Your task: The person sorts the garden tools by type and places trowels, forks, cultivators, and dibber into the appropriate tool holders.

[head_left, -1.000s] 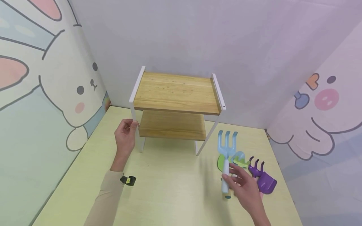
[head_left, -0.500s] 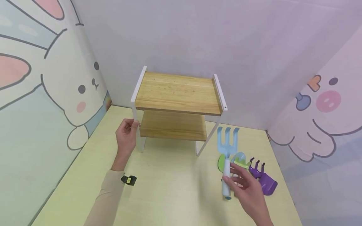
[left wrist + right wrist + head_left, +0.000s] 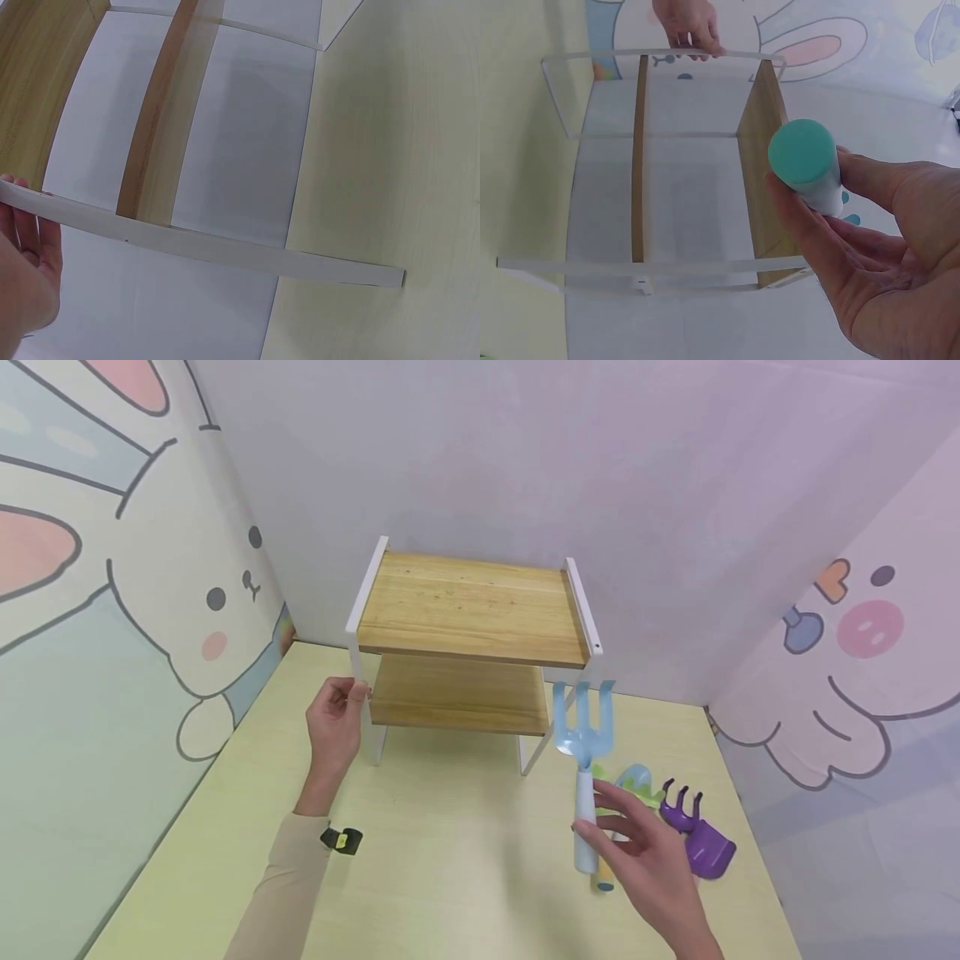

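Note:
A two-tier shelf with wooden boards (image 3: 472, 610) and a white frame stands at the back of the table. My left hand (image 3: 333, 718) pinches its front left leg; in the left wrist view the fingers (image 3: 49, 247) reach round the white upright (image 3: 225, 250). My right hand (image 3: 648, 856) holds a toy garden fork (image 3: 584, 742) by its pale handle between thumb and fingers. The fork's three light blue tines point up and away, overlapping the shelf's front right leg in the head view. The right wrist view shows the handle's teal end (image 3: 802, 150); the tines are mostly hidden there.
Right of the shelf lies a cluster of toy garden tools: a purple rake (image 3: 679, 812), a purple shovel (image 3: 709, 850), a green rake (image 3: 642, 793) and a light blue piece (image 3: 636, 774). A yellow handle (image 3: 604, 875) lies beneath the right hand. Fabric walls (image 3: 480, 460) enclose the table.
My right hand has lifted the fork and carried it slightly left, toward the shelf's front right leg. The left hand keeps its hold on the shelf leg.

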Motion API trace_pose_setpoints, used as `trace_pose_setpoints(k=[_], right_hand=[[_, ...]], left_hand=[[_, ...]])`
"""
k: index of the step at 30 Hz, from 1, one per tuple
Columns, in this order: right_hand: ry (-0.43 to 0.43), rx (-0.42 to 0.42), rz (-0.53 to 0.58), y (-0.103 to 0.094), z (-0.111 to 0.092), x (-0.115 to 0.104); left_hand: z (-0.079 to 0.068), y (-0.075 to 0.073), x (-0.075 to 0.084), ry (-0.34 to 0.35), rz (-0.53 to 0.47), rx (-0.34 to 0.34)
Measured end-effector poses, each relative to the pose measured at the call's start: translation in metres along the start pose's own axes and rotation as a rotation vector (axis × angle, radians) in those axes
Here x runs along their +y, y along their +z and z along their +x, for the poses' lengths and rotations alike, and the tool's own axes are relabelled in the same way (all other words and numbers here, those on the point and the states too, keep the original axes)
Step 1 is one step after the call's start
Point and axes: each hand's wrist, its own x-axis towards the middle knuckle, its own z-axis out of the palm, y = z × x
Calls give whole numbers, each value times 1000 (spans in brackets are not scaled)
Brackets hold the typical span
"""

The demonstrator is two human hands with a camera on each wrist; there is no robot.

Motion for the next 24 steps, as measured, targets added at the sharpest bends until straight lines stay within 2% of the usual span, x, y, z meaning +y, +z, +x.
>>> trace_pose_setpoints(k=[6,11,24], right_hand=[[-123,-33,8,4,10,-7],[-188,-63,50,8,22,-12],[-175,-141,112,19,54,-25]], left_hand=[[0,1,1,6,-20,7],[-1,1,1,11,-27,15],[-2,0,0,11,14,5]])
